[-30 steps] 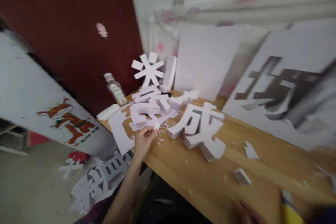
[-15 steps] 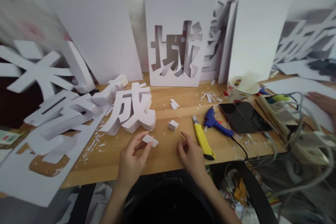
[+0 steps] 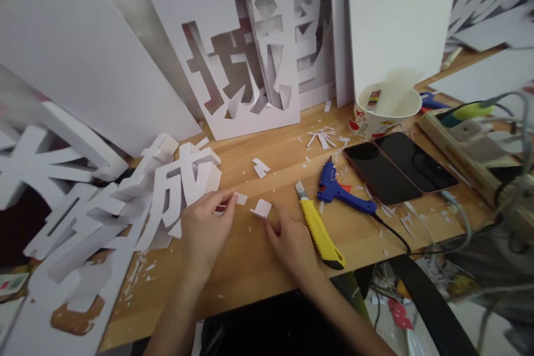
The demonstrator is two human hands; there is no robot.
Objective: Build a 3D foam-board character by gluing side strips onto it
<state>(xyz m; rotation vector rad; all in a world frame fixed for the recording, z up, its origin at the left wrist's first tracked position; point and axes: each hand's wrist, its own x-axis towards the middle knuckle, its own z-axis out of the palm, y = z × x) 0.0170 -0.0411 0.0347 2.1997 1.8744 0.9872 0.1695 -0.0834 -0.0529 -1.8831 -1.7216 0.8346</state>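
My left hand is closed, pinching a small white foam-board piece between thumb and fingertips above the table. A small folded white board piece is just to its right. The fingertips of my right hand are closed at that folded piece's right edge. A small white scrap lies beyond both hands. To the right of my right hand is a yellow utility knife with its blade out, and next to it a blue hot glue gun. A white foam character stands left of my left hand.
A white board with a cut-out character leans at the back. Two dark phones, a paper cup and a power strip are on the right. White shavings litter the wooden table; cut boards lie left.
My right hand has moved left and reached the folded piece, which now sits at a different angle. My left hand still pinches its piece, now closer to the other. The view has shifted.
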